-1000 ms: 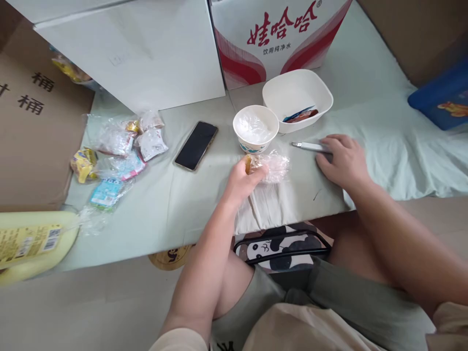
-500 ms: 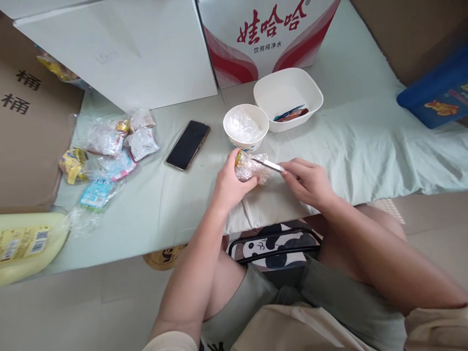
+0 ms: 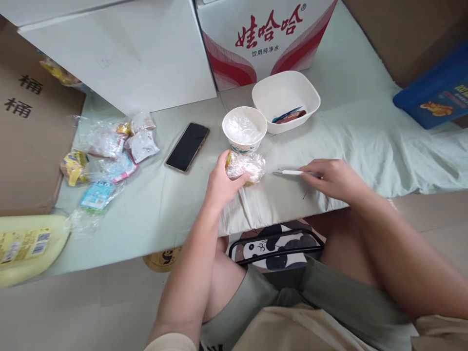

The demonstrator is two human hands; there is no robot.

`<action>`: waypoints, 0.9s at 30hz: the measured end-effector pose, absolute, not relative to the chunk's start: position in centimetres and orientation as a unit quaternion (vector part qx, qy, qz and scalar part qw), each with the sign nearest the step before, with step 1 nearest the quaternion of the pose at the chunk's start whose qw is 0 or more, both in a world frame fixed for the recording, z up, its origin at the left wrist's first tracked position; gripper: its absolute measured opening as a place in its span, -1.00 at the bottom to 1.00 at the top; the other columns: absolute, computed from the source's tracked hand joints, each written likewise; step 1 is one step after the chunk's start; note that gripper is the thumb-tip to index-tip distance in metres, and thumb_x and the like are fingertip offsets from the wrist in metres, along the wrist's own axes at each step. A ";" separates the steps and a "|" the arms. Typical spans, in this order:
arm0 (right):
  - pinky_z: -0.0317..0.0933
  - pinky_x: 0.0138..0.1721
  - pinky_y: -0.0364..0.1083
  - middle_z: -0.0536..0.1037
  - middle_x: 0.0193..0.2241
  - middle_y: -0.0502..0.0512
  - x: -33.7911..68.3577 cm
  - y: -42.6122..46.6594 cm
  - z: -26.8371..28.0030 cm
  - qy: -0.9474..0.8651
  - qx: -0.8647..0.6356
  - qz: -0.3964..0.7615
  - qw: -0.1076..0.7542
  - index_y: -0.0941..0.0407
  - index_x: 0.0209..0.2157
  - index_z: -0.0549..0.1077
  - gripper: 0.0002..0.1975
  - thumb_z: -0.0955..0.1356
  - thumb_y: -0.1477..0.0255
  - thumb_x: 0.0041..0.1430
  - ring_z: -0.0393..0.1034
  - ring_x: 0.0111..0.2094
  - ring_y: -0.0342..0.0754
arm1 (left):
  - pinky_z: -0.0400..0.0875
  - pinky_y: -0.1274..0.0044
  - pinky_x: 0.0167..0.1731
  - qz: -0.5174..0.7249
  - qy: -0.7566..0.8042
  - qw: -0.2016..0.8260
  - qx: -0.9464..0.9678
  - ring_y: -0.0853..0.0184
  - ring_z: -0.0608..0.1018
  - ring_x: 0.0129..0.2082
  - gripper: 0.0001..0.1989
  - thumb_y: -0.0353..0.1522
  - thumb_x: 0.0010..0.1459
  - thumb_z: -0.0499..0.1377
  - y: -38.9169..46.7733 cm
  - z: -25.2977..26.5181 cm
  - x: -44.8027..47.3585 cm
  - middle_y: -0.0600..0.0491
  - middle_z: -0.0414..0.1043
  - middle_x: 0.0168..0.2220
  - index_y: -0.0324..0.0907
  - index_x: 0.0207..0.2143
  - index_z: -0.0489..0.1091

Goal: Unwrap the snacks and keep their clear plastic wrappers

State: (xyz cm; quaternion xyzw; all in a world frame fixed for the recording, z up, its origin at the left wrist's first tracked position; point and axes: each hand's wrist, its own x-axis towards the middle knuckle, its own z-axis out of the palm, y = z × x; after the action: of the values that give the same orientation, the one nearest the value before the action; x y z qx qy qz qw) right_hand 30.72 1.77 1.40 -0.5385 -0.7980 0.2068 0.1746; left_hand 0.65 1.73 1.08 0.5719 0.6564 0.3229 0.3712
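My left hand is closed around a bundle wrapped in crinkled clear plastic, with bits of yellow showing at its ends. This bundle is just in front of a white paper bowl that has clear plastic film inside. Off to the right, my right hand pinches a slim white knife-like tool. Its thin tip points left toward the bundle, with a gap between them. The far end of the tool is hidden in my fingers.
Behind the bowl stands a white basin holding small flat packets. A phone lies left, beyond it several plastic-wrapped packages. White cartons line the back. A yellow bottle and blue container flank the sides.
My right hand has drawn the white tool away to the right, off the plastic-wrapped bundle. My left hand, still gripping the bundle, has shifted slightly left.
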 end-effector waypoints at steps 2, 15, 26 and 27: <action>0.27 -0.40 -0.01 0.62 -0.35 0.09 32.0 2.2 1.1 -0.763 -0.589 0.169 0.204 0.02 -0.27 0.61 -0.77 0.31 0.28 0.23 0.43 -0.45 0.01 | 0.29 0.23 0.23 0.319 0.666 0.351 0.576 -0.02 0.38 0.25 -0.15 -0.23 -0.05 0.41 1.7 1.1 0.3 -0.18 0.29 0.24 -0.12 0.28 0.22; 0.36 0.05 0.24 0.55 0.01 0.24 27.3 2.0 0.1 -0.812 -0.482 0.184 0.273 0.04 0.07 0.44 -0.62 0.35 0.33 0.22 0.45 0.05 0.22 | 0.47 0.37 -0.01 0.443 0.584 0.464 0.497 0.19 0.57 -0.08 -0.71 -0.16 0.10 0.28 2.0 1.2 1.1 -0.05 0.53 -0.12 -0.14 -0.21 0.48; 0.42 -0.05 0.12 0.64 -0.19 0.11 26.4 1.8 0.2 -0.758 -0.472 0.254 0.372 0.04 -0.34 0.42 -0.90 0.29 0.51 0.14 0.55 -0.13 0.07 | 0.48 0.51 -0.35 0.498 0.582 0.579 0.281 0.34 0.60 -0.35 -0.73 -0.26 -0.08 0.30 2.4 1.7 0.1 0.05 0.54 -0.29 -0.15 -0.33 0.35; 0.42 -0.06 0.12 0.64 -0.22 0.10 26.6 1.9 0.2 -0.736 -0.500 0.248 0.383 0.04 -0.36 0.41 -0.90 0.29 0.52 0.13 0.55 -0.15 0.07 | 0.48 0.52 -0.34 0.497 0.594 0.562 0.292 0.33 0.60 -0.33 -0.74 -0.27 -0.07 0.29 2.5 1.5 -0.2 0.04 0.53 -0.27 -0.15 -0.32 0.36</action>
State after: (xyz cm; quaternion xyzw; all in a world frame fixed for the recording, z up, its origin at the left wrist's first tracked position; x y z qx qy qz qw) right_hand 26.63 1.95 0.23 -0.5003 -0.7356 0.2484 0.3832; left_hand -0.20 2.45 1.46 0.2918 0.5939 0.4968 0.5616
